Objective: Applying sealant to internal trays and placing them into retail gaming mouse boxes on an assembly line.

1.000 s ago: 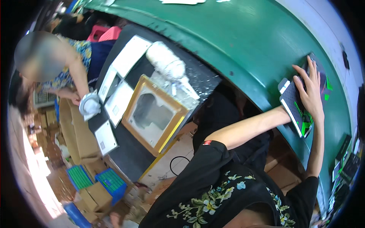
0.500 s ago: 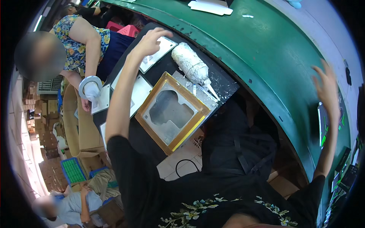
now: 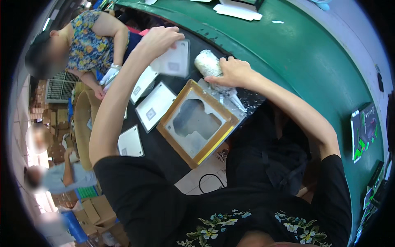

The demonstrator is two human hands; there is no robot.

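Note:
My left hand (image 3: 160, 40) pinches the upper edge of a flat white panel (image 3: 176, 61) with rounded corners and a small grey square mark; the panel is slightly blurred. My right hand (image 3: 234, 73) is wrapped around a white, crusted squeeze bottle (image 3: 207, 61) that lies on its side, its thin nozzle pointing toward me. Close below the bottle sits a square frame with a brown-taped border (image 3: 177, 101) and an irregular cut-out in its grey sheet. More white panels (image 3: 155, 108) lie on the black surface to the left of the frame.
A curved green table (image 3: 288, 53) runs along the far and right sides, with a dark printed box (image 3: 364, 129) on it. At the left a co-worker in a floral top (image 3: 88, 41) handles something white beside a cardboard box (image 3: 84, 131). More people and cartons are behind.
My right hand has come in from the far right and closed around the bottle. My left hand, earlier over the panels with fingers spread, now holds one panel.

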